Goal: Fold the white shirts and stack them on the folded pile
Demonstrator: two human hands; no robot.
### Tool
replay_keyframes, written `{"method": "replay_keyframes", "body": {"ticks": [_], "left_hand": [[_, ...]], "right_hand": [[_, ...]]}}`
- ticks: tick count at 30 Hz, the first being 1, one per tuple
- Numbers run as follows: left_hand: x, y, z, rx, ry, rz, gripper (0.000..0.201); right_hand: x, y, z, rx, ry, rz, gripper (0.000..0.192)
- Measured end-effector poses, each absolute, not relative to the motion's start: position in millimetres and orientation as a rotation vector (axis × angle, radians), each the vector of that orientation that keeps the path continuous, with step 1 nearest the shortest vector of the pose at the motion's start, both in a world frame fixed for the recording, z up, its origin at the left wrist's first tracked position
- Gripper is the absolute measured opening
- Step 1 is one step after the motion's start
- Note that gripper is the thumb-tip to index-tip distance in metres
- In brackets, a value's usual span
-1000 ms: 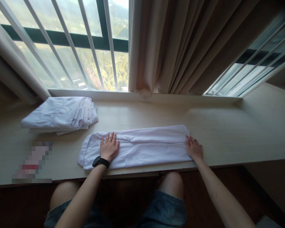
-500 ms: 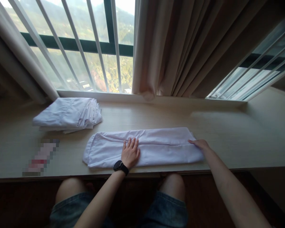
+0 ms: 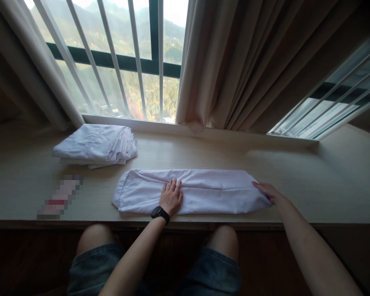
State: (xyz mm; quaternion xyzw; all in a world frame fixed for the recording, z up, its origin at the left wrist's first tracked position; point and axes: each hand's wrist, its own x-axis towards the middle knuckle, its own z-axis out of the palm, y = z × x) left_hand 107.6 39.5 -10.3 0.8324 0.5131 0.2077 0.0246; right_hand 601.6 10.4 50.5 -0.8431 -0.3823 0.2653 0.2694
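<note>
Right hand [image 3: 267,192], head view: closed on the right end of the folded white cloth [image 3: 212,197], thumb over, fingers largely hidden. Cloth extends leftward from it, long axis roughly parallel to the table's front edge. Left hand [image 3: 171,199], nearer mid-length, lies flat on top, fingers slightly parted, gripping nothing. Surface: pale table [image 3: 302,176]; white stack [image 3: 92,142] at left rear, below barred window [image 3: 129,61].

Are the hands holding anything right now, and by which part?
The right hand grips the folded white cloth by its right end; the left hand lies flat on top, gripping nothing.
</note>
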Motion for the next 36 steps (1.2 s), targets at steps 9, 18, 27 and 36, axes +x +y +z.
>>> {"method": "replay_keyframes", "body": {"ticks": [9,18,27,36], "left_hand": [[88.2,47.3,-4.3,2.656,1.429,0.594,0.054],[80.0,52.6,-4.8,2.668,1.313,0.562,0.054],[79.8,52.9,-4.5,2.648,1.234,0.496,0.058],[80.9,52.3,-6.2,2.589,1.245,0.545,0.062]], "right_hand": [[606.7,-18.0,78.8,-2.262,-1.212,0.541,0.046],[558.3,-104.5,12.2,-2.344,-0.917,0.663,0.037],[522.8,-45.5,146.5,-2.189,-1.163,0.561,0.035],[284.0,17.6,172.5,-2.213,-1.773,0.332,0.032]]}}
